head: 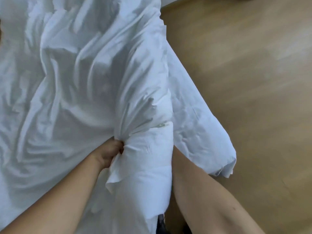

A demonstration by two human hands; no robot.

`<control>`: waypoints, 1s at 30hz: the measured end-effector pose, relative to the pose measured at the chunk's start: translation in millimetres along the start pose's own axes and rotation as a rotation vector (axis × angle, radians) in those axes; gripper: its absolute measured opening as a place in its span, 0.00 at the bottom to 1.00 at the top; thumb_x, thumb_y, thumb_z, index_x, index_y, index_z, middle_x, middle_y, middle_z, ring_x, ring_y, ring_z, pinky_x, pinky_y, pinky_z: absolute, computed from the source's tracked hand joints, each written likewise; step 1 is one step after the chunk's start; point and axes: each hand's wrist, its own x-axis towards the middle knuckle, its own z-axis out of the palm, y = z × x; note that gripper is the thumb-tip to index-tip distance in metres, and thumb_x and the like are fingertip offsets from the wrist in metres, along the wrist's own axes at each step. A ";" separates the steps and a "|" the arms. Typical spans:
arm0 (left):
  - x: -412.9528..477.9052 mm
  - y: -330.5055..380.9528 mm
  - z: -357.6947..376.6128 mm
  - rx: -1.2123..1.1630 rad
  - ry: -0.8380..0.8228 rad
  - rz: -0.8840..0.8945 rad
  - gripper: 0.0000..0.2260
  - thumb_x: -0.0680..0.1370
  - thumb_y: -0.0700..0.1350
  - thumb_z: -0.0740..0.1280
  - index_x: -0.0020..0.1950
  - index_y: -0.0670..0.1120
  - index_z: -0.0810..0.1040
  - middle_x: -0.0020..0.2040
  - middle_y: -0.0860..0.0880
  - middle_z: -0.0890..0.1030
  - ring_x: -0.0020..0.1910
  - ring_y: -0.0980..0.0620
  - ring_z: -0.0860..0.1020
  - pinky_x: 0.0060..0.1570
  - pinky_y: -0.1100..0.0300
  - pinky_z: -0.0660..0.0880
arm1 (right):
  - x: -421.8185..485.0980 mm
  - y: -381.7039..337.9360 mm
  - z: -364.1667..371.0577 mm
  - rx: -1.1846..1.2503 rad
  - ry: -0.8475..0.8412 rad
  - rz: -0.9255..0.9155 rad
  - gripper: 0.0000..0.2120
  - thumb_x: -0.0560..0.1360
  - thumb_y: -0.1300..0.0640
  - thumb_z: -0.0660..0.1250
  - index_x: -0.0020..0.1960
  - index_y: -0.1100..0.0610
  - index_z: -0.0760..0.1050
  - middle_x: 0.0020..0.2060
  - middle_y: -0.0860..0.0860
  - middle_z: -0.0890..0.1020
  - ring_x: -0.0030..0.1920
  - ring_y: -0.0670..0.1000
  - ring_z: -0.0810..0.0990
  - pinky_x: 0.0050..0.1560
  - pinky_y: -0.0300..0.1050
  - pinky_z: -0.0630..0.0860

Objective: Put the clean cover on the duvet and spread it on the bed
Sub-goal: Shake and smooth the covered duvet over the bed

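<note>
White cotton-looking fabric pretty much filled the left two thirds of the view: the duvet cover (76, 81) lay crumpled across the bed in long wrinkles and deep folds, running right up to the bed's edge. To the right of it was a light wooden floor (253, 81), a bit blurry, with a soft sheen across the boards.

Along the edge, a flatter white panel (202, 125) hung out over the floor and ended in a rounded corner (honestly couldn't tell if that was more cover or the sheet on the mattress). Just left of it sat a thicker, puffier white roll (148, 169), which looked like the duvet bundled inside the cover, pointing down toward the person.

Both bare forearms came in from the bottom. The right forearm (202, 191) went up between that puffy roll and the flat panel and disappeared behind the fabric. The right hand was completely hidden, so I couldn't tell what it was doing or holding.

The left hand (110, 152) was the clear one: fingers curled tight into a fist around a bunch of the cover, with creases fanning out up and to the right from the grip. A loose flap (112, 179) of the fabric drooped just under that fist. At the very bottom edge something dark (160, 223) peeked out beside the roll, too small to make out.
</note>
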 end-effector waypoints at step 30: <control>41.6 -2.4 49.8 0.069 0.354 0.395 0.38 0.69 0.62 0.75 0.75 0.52 0.66 0.67 0.55 0.78 0.64 0.54 0.76 0.63 0.58 0.73 | 57.1 16.0 -40.9 -0.153 -0.083 0.395 0.62 0.55 0.29 0.78 0.76 0.60 0.58 0.65 0.52 0.78 0.65 0.55 0.77 0.65 0.54 0.75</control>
